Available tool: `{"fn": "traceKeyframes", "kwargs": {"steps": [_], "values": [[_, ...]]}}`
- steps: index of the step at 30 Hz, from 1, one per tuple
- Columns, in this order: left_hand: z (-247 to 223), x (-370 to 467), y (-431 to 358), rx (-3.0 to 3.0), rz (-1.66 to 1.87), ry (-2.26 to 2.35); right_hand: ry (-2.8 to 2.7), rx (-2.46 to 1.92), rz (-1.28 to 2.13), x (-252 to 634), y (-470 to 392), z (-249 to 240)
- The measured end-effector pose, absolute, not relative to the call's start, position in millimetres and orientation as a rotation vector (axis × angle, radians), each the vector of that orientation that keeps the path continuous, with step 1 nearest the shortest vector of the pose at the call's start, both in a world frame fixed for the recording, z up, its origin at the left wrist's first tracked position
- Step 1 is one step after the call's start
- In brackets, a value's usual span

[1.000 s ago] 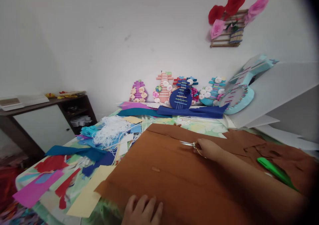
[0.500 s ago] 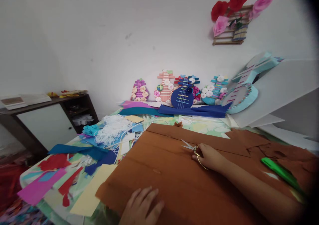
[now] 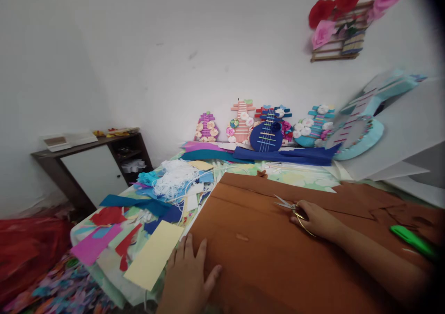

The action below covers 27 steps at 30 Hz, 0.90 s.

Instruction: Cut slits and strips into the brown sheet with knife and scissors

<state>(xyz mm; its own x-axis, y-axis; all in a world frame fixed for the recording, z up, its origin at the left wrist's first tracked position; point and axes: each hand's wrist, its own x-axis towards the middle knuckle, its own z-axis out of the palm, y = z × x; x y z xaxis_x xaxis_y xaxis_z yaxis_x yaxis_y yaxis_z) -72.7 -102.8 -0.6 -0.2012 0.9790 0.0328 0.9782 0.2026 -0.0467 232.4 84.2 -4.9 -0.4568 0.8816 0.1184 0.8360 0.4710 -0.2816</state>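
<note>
A large sheet of brown paper or cloth (image 3: 257,254) covers the near part of the table. My left hand (image 3: 189,270) lies on its left edge with the fingers spread, holding nothing. Over the middle right of the sheet, my right hand (image 3: 311,219) grips gold-handled scissors (image 3: 285,204); the blades are apart and point up and left. More brown material (image 3: 399,205) lies crumpled at the right, and a green cutter-like tool (image 3: 412,240) rests on it.
White string (image 3: 175,177), a cream sheet (image 3: 155,254) and coloured scraps lie on the left. Small lute-shaped decorations, including a dark blue one (image 3: 266,135), stand against the wall. A low cabinet (image 3: 92,172) stands at the far left.
The view has turned left, so most things appear further right. My left hand has moved up to the left edge of the brown sheet. My right hand still holds the scissors.
</note>
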Motion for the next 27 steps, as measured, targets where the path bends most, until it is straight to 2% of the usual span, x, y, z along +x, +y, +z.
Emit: {"fn": "traceKeyframes", "kwargs": {"steps": [10, 16, 23, 27], "values": [[7.5, -96.9, -86.1, -1.870, -0.102, -2.443, -2.499, -1.521, 0.256, 230.8, 84.8, -0.9], [14.4, -83.0, -80.5, -1.963, -0.174, -2.417, -2.501, -1.451, 0.169, 214.9, 44.3, 21.7], [13.6, -60.9, -91.1, -2.256, -0.263, -2.295, -2.473, -1.591, 0.407, 197.9, -7.9, 21.3], [3.4, -60.7, -103.0, -2.174, -0.230, -2.316, -2.499, -1.558, 0.430, 196.0, -14.4, 20.4]]}}
